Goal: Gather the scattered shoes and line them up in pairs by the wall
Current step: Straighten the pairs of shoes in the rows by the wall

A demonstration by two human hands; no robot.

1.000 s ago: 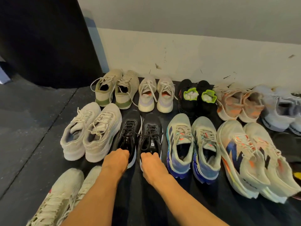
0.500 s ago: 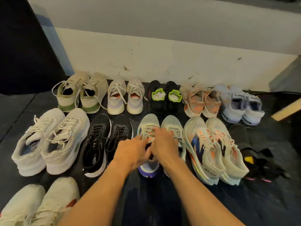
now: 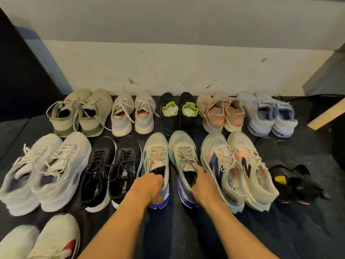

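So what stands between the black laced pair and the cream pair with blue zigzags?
Head view: the grey blue-heeled pair, one shoe gripped by the left hand, one by the right hand.

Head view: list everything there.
Olive pair: 2, olive, back row left.
Lilac pair: 2, white-lilac, back row.
Lime pair: 2, black-lime, back row.
Peach pair: 2, peach, back row.
Blue pair: 2, pale-blue, back row right.
White pair: 2, white, middle row left.
Black pair: 2, black, middle row.
Grey pair: 2, grey-blue, middle row.
Zigzag pair: 2, cream-navy, middle row.
Red-marked pair: 2, white, front left.
Dark footwear: unclear, black, far right.
Left hand: gripping grey pair.
Right hand: gripping grey pair.
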